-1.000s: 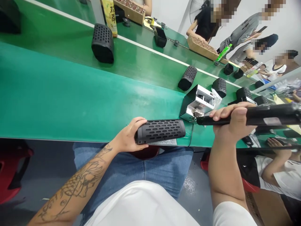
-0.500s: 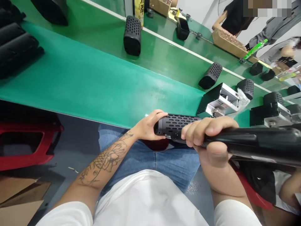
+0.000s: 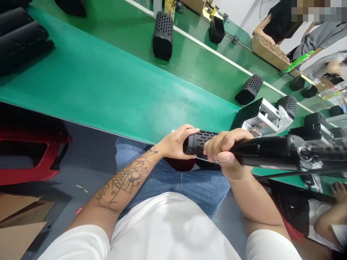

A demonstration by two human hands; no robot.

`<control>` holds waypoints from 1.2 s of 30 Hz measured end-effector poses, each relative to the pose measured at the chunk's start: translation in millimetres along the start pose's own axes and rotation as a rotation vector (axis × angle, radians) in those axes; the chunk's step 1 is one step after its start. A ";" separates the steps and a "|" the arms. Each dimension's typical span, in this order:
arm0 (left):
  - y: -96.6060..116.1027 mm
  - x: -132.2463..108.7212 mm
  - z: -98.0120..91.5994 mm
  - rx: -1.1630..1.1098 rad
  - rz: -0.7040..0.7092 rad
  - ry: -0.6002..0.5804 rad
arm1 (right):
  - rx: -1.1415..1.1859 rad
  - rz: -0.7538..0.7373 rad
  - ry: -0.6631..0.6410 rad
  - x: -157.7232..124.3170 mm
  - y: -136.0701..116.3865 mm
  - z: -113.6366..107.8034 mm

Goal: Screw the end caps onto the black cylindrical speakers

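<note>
My left hand (image 3: 179,142) is closed around one end of a perforated black housing (image 3: 201,138), which lies on its side at the near edge of the green table. Wrapped around a black electric screwdriver (image 3: 271,153), my right hand (image 3: 229,151) is just to the right of the left one. The screwdriver lies almost level, its front end against or close to the housing and a ring and cord at its rear. My right hand hides the far part of the housing and the screwdriver's tip.
A boxy metal-fronted device (image 3: 261,117) stands right of the housing. Other perforated housings (image 3: 163,36) stand along the green table (image 3: 108,83), and black parts (image 3: 21,39) are piled at far left. A red stool (image 3: 29,155) is below. Co-workers (image 3: 282,23) sit across and at right.
The screwdriver's rear has swung so its ring and cord now show. My right hand has moved slightly left along the housing. The whole view has shifted a little.
</note>
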State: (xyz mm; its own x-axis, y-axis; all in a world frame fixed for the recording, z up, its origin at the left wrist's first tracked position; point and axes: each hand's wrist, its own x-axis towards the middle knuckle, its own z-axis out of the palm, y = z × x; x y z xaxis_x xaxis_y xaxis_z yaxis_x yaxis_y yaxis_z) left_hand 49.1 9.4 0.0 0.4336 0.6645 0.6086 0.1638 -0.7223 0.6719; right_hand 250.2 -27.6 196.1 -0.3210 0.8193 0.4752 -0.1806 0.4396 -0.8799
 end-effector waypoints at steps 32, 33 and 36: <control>103.3 -21.6 89.8 0.419 0.451 -0.102 | -0.606 -0.247 0.822 15.7 33.6 -256.5; 99.0 5.1 74.6 0.479 0.461 -0.232 | -0.588 -0.246 0.807 12.6 39.9 -260.4; 89.0 80.0 30.3 0.609 0.233 -0.552 | -0.536 -0.252 0.776 4.9 46.2 -262.3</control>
State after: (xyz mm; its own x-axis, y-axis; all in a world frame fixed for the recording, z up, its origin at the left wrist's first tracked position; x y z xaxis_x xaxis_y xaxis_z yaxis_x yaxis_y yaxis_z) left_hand 125.2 -7.5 95.8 0.8590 0.4118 0.3042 0.3962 -0.9110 0.1146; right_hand 484.2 93.3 155.9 0.4055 0.6082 0.6824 0.3484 0.5873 -0.7305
